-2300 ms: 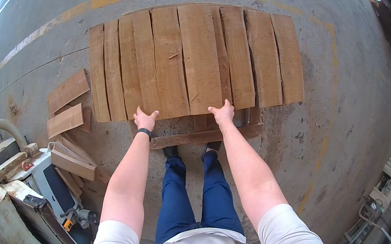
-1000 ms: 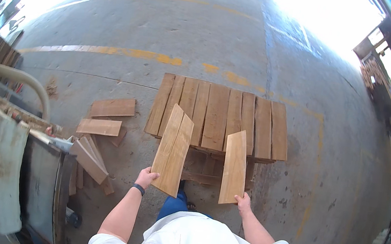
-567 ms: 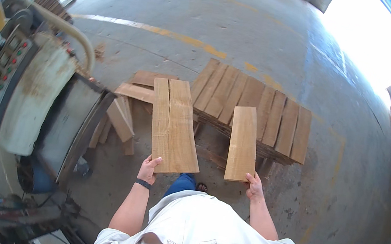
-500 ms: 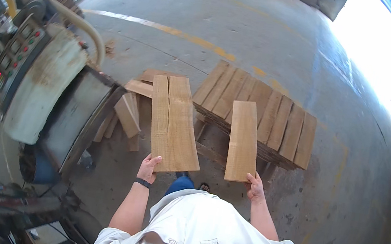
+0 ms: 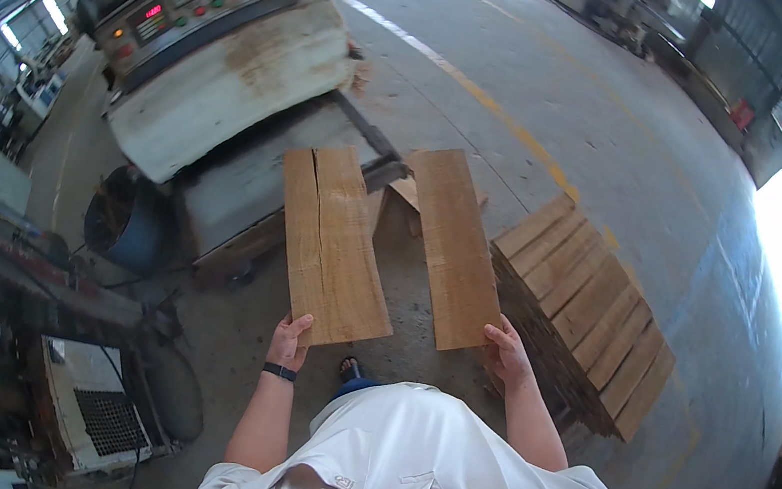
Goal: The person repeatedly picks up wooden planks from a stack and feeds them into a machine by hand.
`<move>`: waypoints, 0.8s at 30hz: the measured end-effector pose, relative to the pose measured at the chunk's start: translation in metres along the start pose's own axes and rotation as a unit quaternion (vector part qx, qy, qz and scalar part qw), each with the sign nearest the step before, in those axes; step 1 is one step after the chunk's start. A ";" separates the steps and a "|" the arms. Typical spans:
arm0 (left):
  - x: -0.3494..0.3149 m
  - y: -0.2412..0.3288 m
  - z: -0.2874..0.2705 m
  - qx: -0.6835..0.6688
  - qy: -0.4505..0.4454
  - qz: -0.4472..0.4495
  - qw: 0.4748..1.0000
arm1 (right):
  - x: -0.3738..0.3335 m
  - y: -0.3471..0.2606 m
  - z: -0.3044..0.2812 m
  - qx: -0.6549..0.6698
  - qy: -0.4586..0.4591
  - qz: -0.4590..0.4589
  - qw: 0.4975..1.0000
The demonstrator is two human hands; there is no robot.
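My left hand [image 5: 292,339] grips the near end of a wide wooden board [image 5: 334,251], thumb on top. A long dark crack runs down this board from its far end, and its right edge is wavy. A narrower wooden board [image 5: 451,250] is held at its near right corner by my right hand [image 5: 506,351], thumb on its face. Both boards are held out in front of me, tilted, with a gap between them. The fingers beneath the boards are mostly hidden.
A machine with a control panel [image 5: 199,8] and a flat metal table [image 5: 261,164] stands ahead on the left. To the right is a layered stack of boards [image 5: 593,310]. Wood pieces lie partly behind the held boards. A dark round bin [image 5: 127,215] sits by the machine.
My view has turned left, so the machine is now nearer the middle and the board stack further right. Both boards stay in my hands; the right one now leans to the left.
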State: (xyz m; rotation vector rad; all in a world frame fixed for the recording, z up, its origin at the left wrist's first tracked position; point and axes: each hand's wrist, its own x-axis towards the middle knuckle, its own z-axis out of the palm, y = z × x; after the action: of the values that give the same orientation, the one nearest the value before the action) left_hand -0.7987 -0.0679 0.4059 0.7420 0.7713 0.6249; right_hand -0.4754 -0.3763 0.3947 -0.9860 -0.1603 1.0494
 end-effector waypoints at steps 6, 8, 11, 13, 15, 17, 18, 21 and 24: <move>0.029 0.056 -0.101 -0.011 0.071 -0.002 0.997 | 0.106 0.047 0.104 -0.037 -0.060 0.075 0.995; 0.039 0.066 -0.128 -0.013 0.076 -0.007 0.997 | 0.134 0.064 0.131 -0.033 -0.083 0.090 0.992; 0.058 0.080 -0.166 -0.035 0.086 -0.012 0.996 | 0.171 0.086 0.172 -0.027 -0.115 0.114 0.986; 0.071 0.088 -0.184 -0.055 0.087 -0.026 0.994 | 0.187 0.099 0.191 -0.028 -0.121 0.130 0.984; 0.082 0.093 -0.197 -0.043 0.099 -0.021 0.994 | 0.202 0.112 0.206 0.022 -0.083 0.140 0.986; 0.101 0.096 -0.194 -0.032 0.097 -0.018 0.995 | 0.221 0.130 0.189 0.062 -0.049 0.143 0.987; 0.106 0.098 -0.196 -0.015 0.112 -0.009 0.994 | 0.226 0.135 0.192 0.104 -0.024 0.153 0.982; 0.120 0.099 -0.199 0.022 0.149 0.000 0.989 | 0.237 0.143 0.203 0.158 0.004 0.152 0.976; 0.129 0.089 -0.196 0.063 0.180 -0.002 0.982 | 0.248 0.129 0.217 0.104 0.010 0.121 0.987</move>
State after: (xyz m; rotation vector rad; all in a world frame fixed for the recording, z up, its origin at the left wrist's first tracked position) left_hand -0.9006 0.1478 0.3283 0.7512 1.1545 0.7221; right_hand -0.5467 -0.0329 0.3448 -0.8402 0.0878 1.2502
